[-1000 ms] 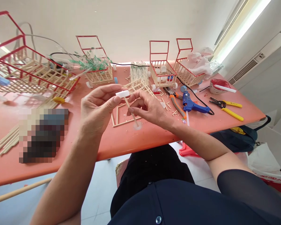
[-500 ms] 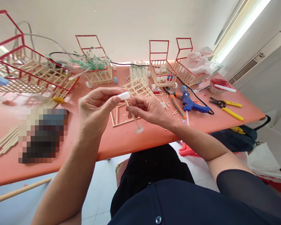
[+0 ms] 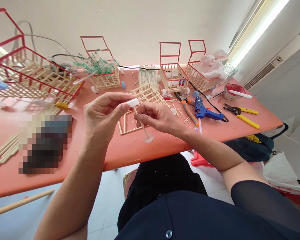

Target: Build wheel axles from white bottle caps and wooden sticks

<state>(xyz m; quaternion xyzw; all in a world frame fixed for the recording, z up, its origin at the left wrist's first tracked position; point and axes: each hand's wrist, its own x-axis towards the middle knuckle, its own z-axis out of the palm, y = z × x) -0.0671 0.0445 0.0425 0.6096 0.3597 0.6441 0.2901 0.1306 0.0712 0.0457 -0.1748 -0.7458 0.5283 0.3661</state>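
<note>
Between the thumb and fingers of my left hand (image 3: 106, 111) is a white bottle cap (image 3: 132, 102), tilted. A thin wooden stick (image 3: 141, 122) runs down from the cap, and my right hand (image 3: 156, 116) pinches it just below the cap. At the stick's lower end is a pale translucent disc (image 3: 148, 138), above the table's front edge. Under my hands lies a flat wooden stick frame (image 3: 130, 132), partly covered by them. Just behind sits a lattice of glued sticks (image 3: 150, 93).
Small carts with red handles, including a stick cart (image 3: 174, 80), line the wall. Right on the orange table (image 3: 130, 156) are a blue glue gun (image 3: 202, 110), orange-handled pliers (image 3: 188, 108), yellow-handled wire strippers (image 3: 242, 115) and a red-stained cup (image 3: 231, 91). Loose sticks (image 3: 8, 150) lie left.
Both hands keep almost the same place and grip on the cap and stick. The view has shifted very slightly.
</note>
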